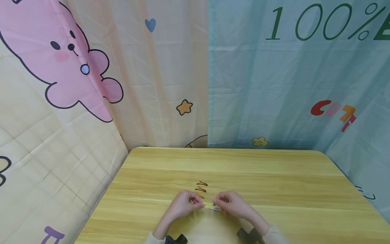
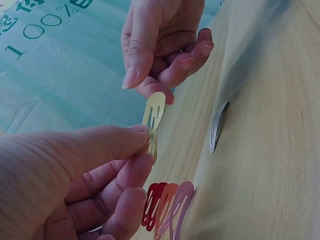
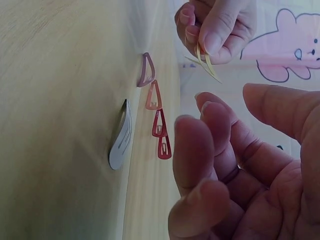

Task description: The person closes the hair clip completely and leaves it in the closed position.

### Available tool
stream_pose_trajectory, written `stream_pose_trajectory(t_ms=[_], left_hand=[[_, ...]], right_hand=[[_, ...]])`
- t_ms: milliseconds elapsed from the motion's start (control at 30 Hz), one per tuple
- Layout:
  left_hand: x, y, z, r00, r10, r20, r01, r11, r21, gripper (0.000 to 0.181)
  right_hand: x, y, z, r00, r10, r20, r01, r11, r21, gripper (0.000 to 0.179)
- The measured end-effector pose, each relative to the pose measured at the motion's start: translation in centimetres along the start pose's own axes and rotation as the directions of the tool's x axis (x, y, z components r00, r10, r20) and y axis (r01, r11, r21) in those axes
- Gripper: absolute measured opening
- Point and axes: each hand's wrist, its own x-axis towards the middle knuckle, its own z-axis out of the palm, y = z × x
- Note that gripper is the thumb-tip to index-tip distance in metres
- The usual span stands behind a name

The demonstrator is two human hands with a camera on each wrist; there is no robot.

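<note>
Patterned curtains point(image 1: 259, 84) hang behind your wooden table point(image 1: 274, 169), beige with a pink bear on one side and blue on the other. Your left hand point(image 2: 90, 180) has the yellow hair clip point(image 2: 156, 107) pinched between thumb and fingers, held up above the tabletop, its two parts splayed. Your right hand point(image 1: 234, 203) sits just beside it, fingers loosely bent, thumb apart from them, gripping nothing. Below, you've got a silver clip point(image 3: 120, 145) lying by itself, plus a neat row near it: purple clip point(image 2: 184, 192), orange clip point(image 2: 169, 192), then two red clips point(image 2: 157, 192).
</note>
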Motion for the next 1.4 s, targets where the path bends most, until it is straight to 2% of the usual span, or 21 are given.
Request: stream_pose_trajectory(t_ms=[867,1167,1400], left_hand=[[0.07,0.32,0.52,1.0,-0.001,-0.009,0.001,1.0,0.001,0.012],[-0.01,0.56,0.52,1.0,-0.014,-0.007,0.014,0.999,-0.028,0.013],[0.02,0.76,0.39,1.0,-0.007,-0.013,0.007,0.999,-0.035,0.015]], right_hand=[[0.07,-0.26,0.67,0.999,-0.036,0.018,0.036,0.999,0.026,0.024],[0.12,-0.06,0.7,0.999,-0.049,0.004,0.049,0.999,0.015,0.021],[0.11,-0.25,0.65,0.999,-0.04,-0.014,0.04,0.998,0.053,0.018]])
